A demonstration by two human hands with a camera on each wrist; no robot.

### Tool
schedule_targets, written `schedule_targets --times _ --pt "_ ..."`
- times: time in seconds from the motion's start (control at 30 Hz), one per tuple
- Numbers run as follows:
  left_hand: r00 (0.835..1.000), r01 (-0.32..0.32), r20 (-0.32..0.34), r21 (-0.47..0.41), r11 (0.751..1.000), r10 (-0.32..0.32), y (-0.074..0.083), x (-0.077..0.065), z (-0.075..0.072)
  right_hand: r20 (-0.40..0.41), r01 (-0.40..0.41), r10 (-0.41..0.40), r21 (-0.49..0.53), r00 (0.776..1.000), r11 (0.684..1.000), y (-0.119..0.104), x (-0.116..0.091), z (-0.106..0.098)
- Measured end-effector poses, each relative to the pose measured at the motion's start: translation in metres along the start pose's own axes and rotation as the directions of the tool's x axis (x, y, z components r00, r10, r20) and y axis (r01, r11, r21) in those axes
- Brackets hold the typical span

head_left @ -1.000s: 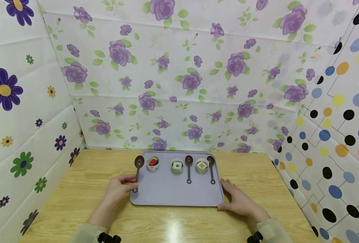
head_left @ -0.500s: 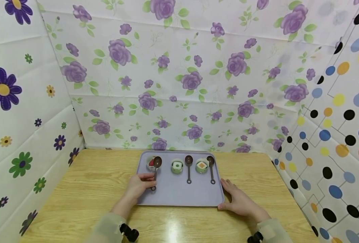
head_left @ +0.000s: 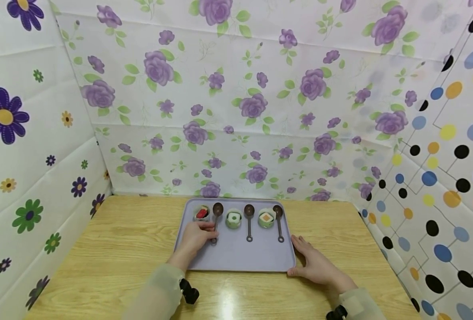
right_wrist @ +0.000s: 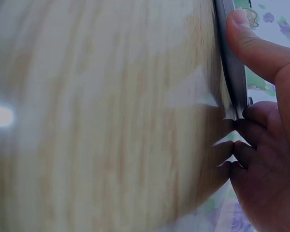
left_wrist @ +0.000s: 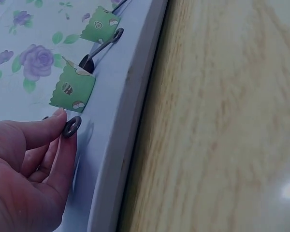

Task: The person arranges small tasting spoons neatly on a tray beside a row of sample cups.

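My left hand (head_left: pixel 196 240) pinches the handle of a brown spoon (head_left: pixel 218 210) over the left part of the lilac tray (head_left: pixel 244 258). In the left wrist view the spoon's ring end (left_wrist: pixel 71 127) pokes out between thumb and fingers. Just left of this spoon is a small cup with a red piece (head_left: pixel 201 213) in it. To its right stands a green cup with a white piece (head_left: pixel 233 218). My right hand (head_left: pixel 314 265) rests against the tray's front right corner, thumb on the front edge and fingers along the right side, fairly straight.
A second brown spoon (head_left: pixel 249 223) lies right of the middle cup. Farther right are a green cup with a white and orange piece (head_left: pixel 266 218) and a third spoon (head_left: pixel 279 224). Patterned cloth walls enclose the wooden table (head_left: pixel 120 226) behind and at both sides.
The left hand has carried the spoon rightward from the tray's left edge, across the front of the red piece's cup, to the gap between two cups. My right hand stays put.
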State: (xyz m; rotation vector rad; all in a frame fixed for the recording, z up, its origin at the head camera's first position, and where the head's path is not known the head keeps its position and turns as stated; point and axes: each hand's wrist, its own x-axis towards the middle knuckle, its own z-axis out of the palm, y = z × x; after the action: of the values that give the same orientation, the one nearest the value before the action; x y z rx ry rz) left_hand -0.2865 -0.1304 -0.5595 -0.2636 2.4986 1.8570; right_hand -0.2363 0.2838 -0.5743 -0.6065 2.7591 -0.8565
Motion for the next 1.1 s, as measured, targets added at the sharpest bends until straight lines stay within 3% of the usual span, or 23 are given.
schedule_targets --times 0.3,0.67,1.1 --pt "0.997 0.026 -0.075 0.04 0.999 -0.022 0.004 0.009 0.009 0.004 0.002 -0.002 0.001 1.0 1.0 -0.001 0.0 0.0" --pt "0.989 0.011 -0.149 0.15 0.989 0.012 0.009 0.015 0.017 0.003 0.008 -0.008 -0.003 1.0 1.0 0.0 0.001 0.0" --pt "0.986 0.01 -0.164 0.243 0.97 0.031 0.01 0.015 0.019 0.005 0.018 -0.018 0.001 1.0 1.0 0.0 0.0 0.0"
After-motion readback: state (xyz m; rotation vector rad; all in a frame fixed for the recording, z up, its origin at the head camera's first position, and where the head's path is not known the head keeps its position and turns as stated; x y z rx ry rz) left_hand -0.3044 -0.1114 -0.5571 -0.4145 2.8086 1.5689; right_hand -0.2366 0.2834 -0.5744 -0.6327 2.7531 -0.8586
